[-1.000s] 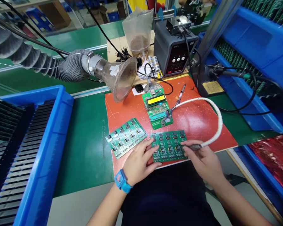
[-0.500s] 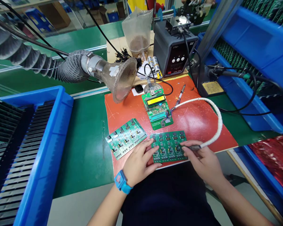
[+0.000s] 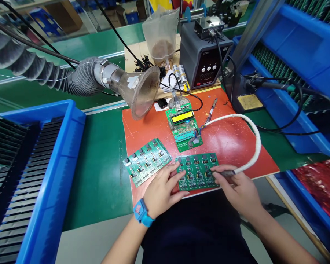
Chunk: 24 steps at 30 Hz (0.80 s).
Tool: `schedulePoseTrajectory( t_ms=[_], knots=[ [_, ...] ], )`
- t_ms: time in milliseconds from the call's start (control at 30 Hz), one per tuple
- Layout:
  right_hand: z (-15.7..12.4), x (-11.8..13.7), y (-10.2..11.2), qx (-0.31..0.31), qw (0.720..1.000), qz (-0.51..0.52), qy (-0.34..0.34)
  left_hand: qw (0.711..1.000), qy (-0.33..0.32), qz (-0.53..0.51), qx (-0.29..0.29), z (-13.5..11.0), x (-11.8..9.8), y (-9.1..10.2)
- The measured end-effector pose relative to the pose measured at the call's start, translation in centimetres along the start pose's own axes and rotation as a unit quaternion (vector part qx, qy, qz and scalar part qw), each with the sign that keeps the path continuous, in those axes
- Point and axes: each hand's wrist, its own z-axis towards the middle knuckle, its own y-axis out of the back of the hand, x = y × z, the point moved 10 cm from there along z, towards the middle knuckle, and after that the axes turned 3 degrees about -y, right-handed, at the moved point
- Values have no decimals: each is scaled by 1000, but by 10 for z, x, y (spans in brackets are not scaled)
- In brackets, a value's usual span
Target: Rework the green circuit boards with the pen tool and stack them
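My left hand (image 3: 165, 187), with a blue watch at the wrist, lies with spread fingers over the left end of a green circuit board panel (image 3: 198, 176). Its thumb is by the panel's lower edge. The panel lies flat and carries several small digit displays. Between thumb and fingers, my right hand (image 3: 238, 187) pinches the dark end of a white-sleeved cable probe (image 3: 228, 173) at the panel's right part. Its tip is mostly hidden by the fingers. The cable runs to a green programmer board (image 3: 183, 128) with a lit yellow screen. Another panel (image 3: 147, 161) lies left of my left hand.
An orange-red mat (image 3: 225, 143) covers the bench. A funnel-shaped extractor hood (image 3: 145, 93) hangs at its back left. A soldering station (image 3: 206, 58) stands behind, and a pen (image 3: 211, 110) lies on the mat. Blue bins (image 3: 52, 176) flank both sides.
The view has shifted very slightly, so things on the right sit a little further right. Both hands and the panels keep their places; the probe stays at the panel's right part.
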Motion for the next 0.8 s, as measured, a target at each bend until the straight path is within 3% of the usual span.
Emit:
schedulePoseTrajectory(
  t_ms=[300, 533, 800],
  knots=[
    [-2, 6, 3, -21, 999, -1, 32, 1000, -1, 2, 2, 1, 0, 0],
    [0, 4, 1, -5, 1000, -10, 19, 1000, 0, 3, 3, 0, -1, 0],
    [1, 13, 0, -3, 998, -49, 49, 1000, -3, 4, 4, 1, -2, 0]
  ],
)
